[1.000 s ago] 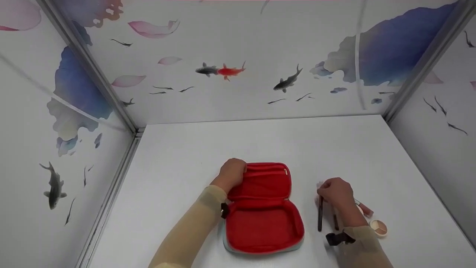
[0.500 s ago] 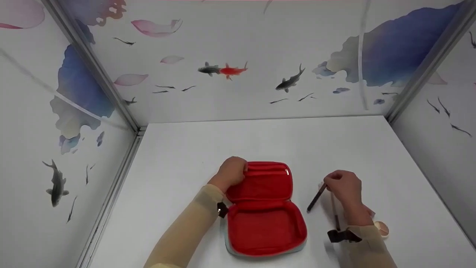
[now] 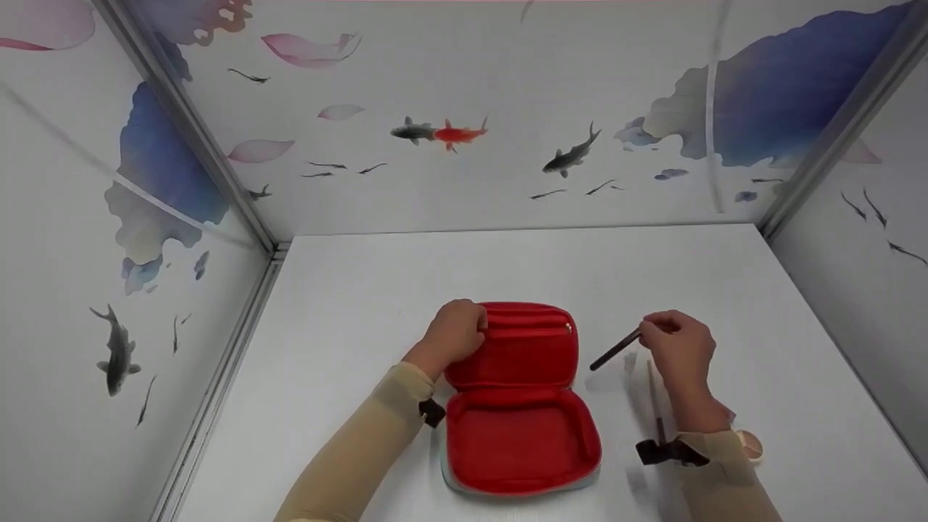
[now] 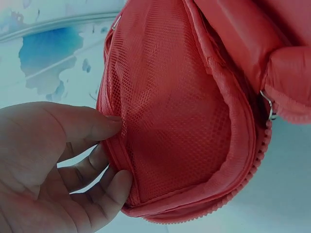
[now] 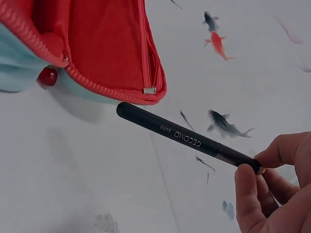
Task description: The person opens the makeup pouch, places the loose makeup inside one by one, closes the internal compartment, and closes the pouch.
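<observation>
A cosmetic bag [image 3: 518,444] with red lining and a pale blue outside lies unzipped on the white table, its lid folded back. With thumb and fingers, my left hand [image 3: 453,335] grips the lid's left edge beside the mesh pocket [image 4: 165,116], which shows in the left wrist view. To the right of the bag, my right hand [image 3: 680,351] pinches a dark makeup brush [image 5: 170,131] near one end. Its black handle points left toward the lid, and the fingers hide most of the brush's head.
Below my right hand lies a thin brush-like stick [image 3: 655,402], partly covered by the wrist camera. A round two-tone compact [image 3: 752,446] sits beside the right sleeve. Decorated panels [image 3: 507,174] wall the table at the back and both sides.
My right hand has lifted the makeup brush and moved up and slightly right. The brush has swung from upright to slanting left. My left hand keeps its grip on the lid.
</observation>
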### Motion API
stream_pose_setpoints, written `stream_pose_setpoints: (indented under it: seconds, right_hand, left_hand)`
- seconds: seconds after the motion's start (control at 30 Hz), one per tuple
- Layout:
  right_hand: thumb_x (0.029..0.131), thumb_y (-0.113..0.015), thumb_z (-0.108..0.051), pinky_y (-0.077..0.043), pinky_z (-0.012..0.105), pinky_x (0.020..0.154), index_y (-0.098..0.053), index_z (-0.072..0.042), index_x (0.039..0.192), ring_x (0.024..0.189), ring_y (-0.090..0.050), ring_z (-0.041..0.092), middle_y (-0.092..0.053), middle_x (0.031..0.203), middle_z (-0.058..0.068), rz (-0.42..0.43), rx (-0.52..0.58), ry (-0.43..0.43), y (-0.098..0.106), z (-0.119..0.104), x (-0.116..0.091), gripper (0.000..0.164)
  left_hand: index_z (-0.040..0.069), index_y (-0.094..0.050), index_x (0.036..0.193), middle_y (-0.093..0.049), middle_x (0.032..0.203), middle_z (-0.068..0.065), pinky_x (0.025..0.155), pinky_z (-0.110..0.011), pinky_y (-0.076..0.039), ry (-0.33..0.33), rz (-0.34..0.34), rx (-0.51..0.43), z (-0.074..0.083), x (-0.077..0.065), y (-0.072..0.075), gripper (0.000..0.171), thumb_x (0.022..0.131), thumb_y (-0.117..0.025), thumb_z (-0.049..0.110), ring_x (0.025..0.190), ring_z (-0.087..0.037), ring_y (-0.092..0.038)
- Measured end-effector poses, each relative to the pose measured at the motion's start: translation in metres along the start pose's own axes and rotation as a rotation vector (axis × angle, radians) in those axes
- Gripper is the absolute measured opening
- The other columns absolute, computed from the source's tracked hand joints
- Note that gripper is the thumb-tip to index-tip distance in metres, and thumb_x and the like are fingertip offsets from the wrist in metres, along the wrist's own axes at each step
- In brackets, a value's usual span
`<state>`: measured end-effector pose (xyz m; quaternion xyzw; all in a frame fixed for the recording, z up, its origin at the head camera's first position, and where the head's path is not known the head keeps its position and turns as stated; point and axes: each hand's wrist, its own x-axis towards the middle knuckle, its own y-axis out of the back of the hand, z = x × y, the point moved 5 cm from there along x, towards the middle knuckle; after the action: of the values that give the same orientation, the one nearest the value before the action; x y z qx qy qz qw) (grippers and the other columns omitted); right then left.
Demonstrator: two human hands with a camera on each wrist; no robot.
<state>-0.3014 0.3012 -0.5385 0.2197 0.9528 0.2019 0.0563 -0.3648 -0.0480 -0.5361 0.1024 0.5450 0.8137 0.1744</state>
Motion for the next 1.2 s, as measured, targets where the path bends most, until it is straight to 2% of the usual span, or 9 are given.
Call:
stream_pose_setpoints:
  seconds: [0.1,0.27,0.37,0.5,0.7,0.83,1.2]
  right_hand:
    - [0.095,-0.070,-0.018,-0.057,0.015,0.073,-0.077,-0.003,0.108,0.073,-0.073,0.001,-0.071,0.085,-0.009,0.027,0.104,-0.004,0.001,-0.008,-0.003,0.021]
    - [0.095,-0.075,-0.015,-0.059,0.016,0.074,-0.076,0.001,0.107,0.074,-0.074,0.005,-0.069,0.086,-0.006,0.073,0.224,0.049,-0.001,-0.022,-0.009,0.021]
    - [0.095,-0.076,-0.016,-0.059,0.016,0.075,-0.076,0.001,0.108,0.078,-0.073,0.007,-0.069,0.088,-0.004,0.079,0.257,0.081,-0.004,-0.029,-0.012,0.021]
    - [0.096,-0.076,-0.017,-0.060,0.017,0.078,-0.077,-0.002,0.107,0.082,-0.072,0.011,-0.070,0.091,-0.002,0.072,0.298,0.101,-0.009,-0.036,-0.015,0.019]
    - [0.097,-0.076,-0.016,-0.061,0.018,0.080,-0.078,-0.005,0.106,0.083,-0.072,0.013,-0.071,0.093,-0.001,0.057,0.336,0.109,-0.017,-0.041,-0.019,0.015]
    - [0.097,-0.075,-0.013,-0.061,0.019,0.080,-0.077,-0.005,0.106,0.082,-0.073,0.012,-0.071,0.092,0.000,0.055,0.356,0.111,-0.021,-0.042,-0.021,0.012]
    - [0.098,-0.074,-0.013,-0.060,0.018,0.080,-0.078,-0.003,0.108,0.082,-0.075,0.009,-0.072,0.092,-0.002,0.057,0.330,0.142,-0.031,-0.042,-0.024,0.015]
  left_hand:
    - [0.009,-0.071,0.087,-0.069,0.090,-0.005,0.082,-0.037,-0.055,0.003,0.022,0.008,0.004,-0.005,0.001,0.013,0.095,-0.063,0.002,0.083,-0.018,-0.059]
    - [0.010,-0.073,0.087,-0.071,0.092,-0.005,0.083,-0.038,-0.054,-0.003,0.086,0.054,0.012,-0.016,0.001,0.012,0.093,-0.065,0.004,0.088,-0.021,-0.061]
    - [0.011,-0.073,0.092,-0.071,0.096,-0.004,0.085,-0.037,-0.054,-0.005,0.115,0.086,0.017,-0.024,-0.001,0.007,0.097,-0.070,0.013,0.093,-0.022,-0.062]
    - [0.013,-0.071,0.093,-0.068,0.098,-0.003,0.086,-0.036,-0.055,-0.025,0.152,0.107,0.023,-0.032,-0.005,0.016,0.098,-0.076,0.028,0.096,-0.021,-0.061]
    - [0.014,-0.068,0.091,-0.066,0.097,-0.004,0.084,-0.035,-0.055,-0.065,0.225,0.114,0.030,-0.039,-0.006,0.019,0.097,-0.079,0.027,0.096,-0.021,-0.060]
    - [0.014,-0.067,0.088,-0.066,0.095,-0.004,0.084,-0.036,-0.055,-0.067,0.256,0.119,0.032,-0.041,-0.006,0.018,0.097,-0.078,0.024,0.094,-0.021,-0.061]
    - [0.014,-0.065,0.086,-0.064,0.091,-0.005,0.088,-0.038,-0.053,-0.091,0.366,0.125,0.038,-0.041,-0.001,0.020,0.097,-0.079,0.023,0.095,-0.024,-0.062]
